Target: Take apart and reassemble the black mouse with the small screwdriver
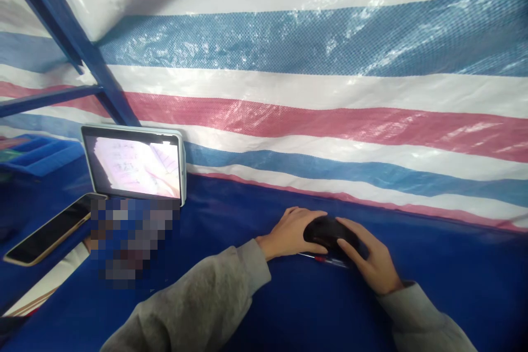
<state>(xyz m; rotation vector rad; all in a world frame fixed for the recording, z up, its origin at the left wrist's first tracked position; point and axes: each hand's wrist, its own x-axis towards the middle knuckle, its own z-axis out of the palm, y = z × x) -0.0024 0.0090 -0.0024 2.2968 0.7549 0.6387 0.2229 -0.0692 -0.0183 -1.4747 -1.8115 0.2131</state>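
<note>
Both my hands rest on a blue table surface (247, 214), cupped around a small black rounded object (328, 229). My left hand (291, 231) grips its left side, fingers curled over the top. My right hand (371, 258) wraps its right side from above. Under the object lies a thin pen-like stick (319, 258) with a red part. Grey sleeves cover both forearms. What the black object is I cannot make out.
A tablet (134, 162) with a lit screen leans against the striped red, white and blue tarp (330, 93) at left. A phone (47, 231) lies tilted near it. Blue metal frame bars (70, 38) and a blue tray (37, 154) stand at far left.
</note>
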